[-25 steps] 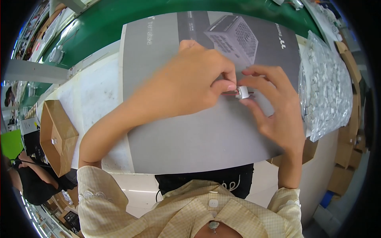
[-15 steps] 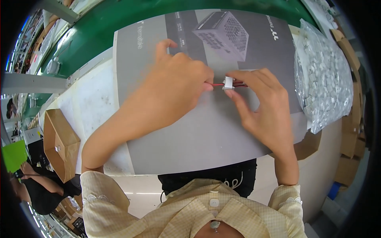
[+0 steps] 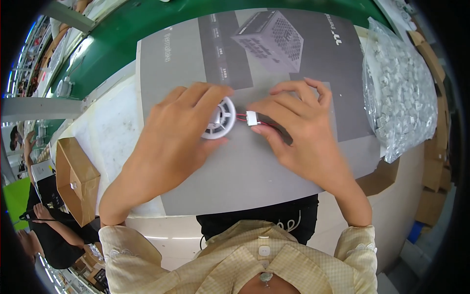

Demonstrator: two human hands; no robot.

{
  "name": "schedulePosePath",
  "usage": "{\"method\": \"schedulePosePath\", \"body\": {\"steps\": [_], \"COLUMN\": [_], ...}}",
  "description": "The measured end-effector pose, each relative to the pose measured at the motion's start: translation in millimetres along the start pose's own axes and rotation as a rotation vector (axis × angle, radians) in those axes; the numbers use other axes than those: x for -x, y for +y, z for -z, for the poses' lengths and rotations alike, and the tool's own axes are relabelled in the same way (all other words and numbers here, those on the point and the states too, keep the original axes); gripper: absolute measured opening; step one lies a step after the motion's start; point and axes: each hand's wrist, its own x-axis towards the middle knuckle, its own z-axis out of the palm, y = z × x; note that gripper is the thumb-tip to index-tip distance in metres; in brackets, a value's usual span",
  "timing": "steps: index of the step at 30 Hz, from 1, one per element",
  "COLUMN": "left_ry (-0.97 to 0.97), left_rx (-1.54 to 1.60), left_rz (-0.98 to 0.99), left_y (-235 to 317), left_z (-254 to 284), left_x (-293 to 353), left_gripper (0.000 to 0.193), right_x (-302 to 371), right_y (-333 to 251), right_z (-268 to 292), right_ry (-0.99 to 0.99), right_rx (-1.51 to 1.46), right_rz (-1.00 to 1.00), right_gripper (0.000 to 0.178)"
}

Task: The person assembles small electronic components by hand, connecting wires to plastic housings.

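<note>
My left hand is closed around a round white plastic piece with spokes, like a small fan; its left part is hidden behind my fingers. Thin red and dark wires run from it toward my right hand. Thumb and forefinger of that hand pinch a small white block, which the wires seem to pass through or join; which of the two, I cannot tell. Both hands are over a grey printed cardboard sheet on the table.
At the right lies a clear plastic bag filled with small white pieces. An open cardboard box with a small white piece inside stands at the left. Beyond it, a person in black is at work. A grey post juts in at left.
My left hand has turned and moved back left, and the round white piece now shows in it. My right hand, still pinching the white block, has shifted left and slightly nearer.
</note>
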Motion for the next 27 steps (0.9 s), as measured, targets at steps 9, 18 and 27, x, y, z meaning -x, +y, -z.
{"method": "schedulePosePath", "body": {"steps": [9,18,27], "left_ry": [0.126,0.081,0.037], "left_rx": [0.436,0.710,0.691], "left_rz": [0.042,0.055,0.073], "left_y": [-15.5,-22.4,-23.3], "left_z": [-24.9,-35.6,-31.0], "left_x": [-1.8,-9.1,-9.1], "left_gripper": [0.067,0.067,0.067], "right_x": [-9.4,-9.5,-5.7], "right_y": [0.5,10.1,4.6], "right_z": [-0.9,-2.2,-0.6], "right_ry": [0.182,0.192,0.168], "right_rx": [0.025,-0.176,-0.046], "right_rz": [0.153,0.188,0.150], "right_gripper": [0.032,0.035,0.033]}}
